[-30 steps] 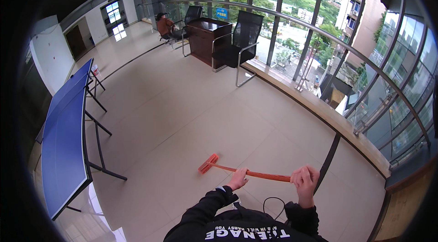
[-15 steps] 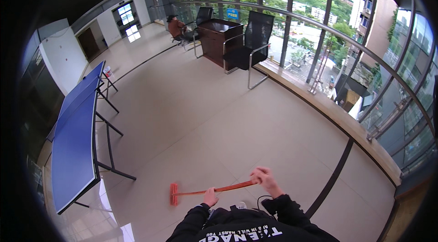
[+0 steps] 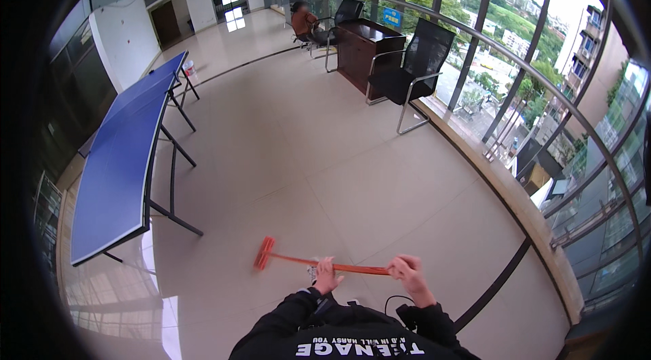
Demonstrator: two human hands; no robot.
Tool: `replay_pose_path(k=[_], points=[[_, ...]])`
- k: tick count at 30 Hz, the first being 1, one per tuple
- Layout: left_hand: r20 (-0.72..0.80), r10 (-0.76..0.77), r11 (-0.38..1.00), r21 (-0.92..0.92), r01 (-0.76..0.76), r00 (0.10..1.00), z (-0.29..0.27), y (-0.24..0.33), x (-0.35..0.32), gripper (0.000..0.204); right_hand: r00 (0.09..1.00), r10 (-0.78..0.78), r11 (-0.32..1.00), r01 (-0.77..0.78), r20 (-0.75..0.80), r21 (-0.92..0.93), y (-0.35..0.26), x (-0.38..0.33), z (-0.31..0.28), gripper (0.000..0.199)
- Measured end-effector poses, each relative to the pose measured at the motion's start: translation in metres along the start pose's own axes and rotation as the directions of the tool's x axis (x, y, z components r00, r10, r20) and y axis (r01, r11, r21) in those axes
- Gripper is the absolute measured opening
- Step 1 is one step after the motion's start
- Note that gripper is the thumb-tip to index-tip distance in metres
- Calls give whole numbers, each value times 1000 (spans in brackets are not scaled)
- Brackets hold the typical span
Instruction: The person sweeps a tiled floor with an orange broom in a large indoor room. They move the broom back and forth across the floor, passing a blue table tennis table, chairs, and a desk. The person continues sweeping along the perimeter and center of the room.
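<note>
A red long-handled broom point(image 3: 359, 269) lies across in front of me, its red block-shaped head point(image 3: 265, 253) at the left on the floor tiles. I cannot make out bristles on that blurred head. My right hand point(image 3: 407, 273) is wrapped round the handle's right end. Farther down the handle, around its middle, my left hand point(image 3: 327, 275) grips it with the fingers closed. Both of my arms are in black sleeves.
On the left stands a blue table tennis table point(image 3: 122, 149) with black legs. A black mesh chair point(image 3: 410, 75) and a dark wooden desk point(image 3: 359, 65) are by the curved railing point(image 3: 536, 75). A seated person point(image 3: 303, 23) is beyond, near another chair.
The broom head has moved forward, away from me, and the handle has changed its slant. Both hands still hold it. My view has turned left, so the room appears farther right.
</note>
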State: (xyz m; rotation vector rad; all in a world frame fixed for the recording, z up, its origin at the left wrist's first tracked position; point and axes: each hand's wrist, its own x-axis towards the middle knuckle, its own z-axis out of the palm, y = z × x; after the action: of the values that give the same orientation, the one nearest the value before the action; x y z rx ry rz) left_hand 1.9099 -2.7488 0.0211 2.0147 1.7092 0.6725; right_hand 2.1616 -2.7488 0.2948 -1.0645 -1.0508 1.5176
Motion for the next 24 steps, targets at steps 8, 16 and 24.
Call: replay_pose_path(k=[8, 16, 24], points=[[209, 284, 934, -282, -220, 936, -18, 86, 133, 54, 849, -457, 889, 429, -267, -158, -57, 4, -1, 33], [217, 208, 975, -118, -186, 954, -44, 35, 177, 38, 876, -432, 900, 434, -214, -40, -58, 95, 16, 37], [-10, -73, 997, -32, 73, 997, -98, -108, 193, 46, 972, -227, 972, 222, 56, 80, -7, 241, 96, 35]])
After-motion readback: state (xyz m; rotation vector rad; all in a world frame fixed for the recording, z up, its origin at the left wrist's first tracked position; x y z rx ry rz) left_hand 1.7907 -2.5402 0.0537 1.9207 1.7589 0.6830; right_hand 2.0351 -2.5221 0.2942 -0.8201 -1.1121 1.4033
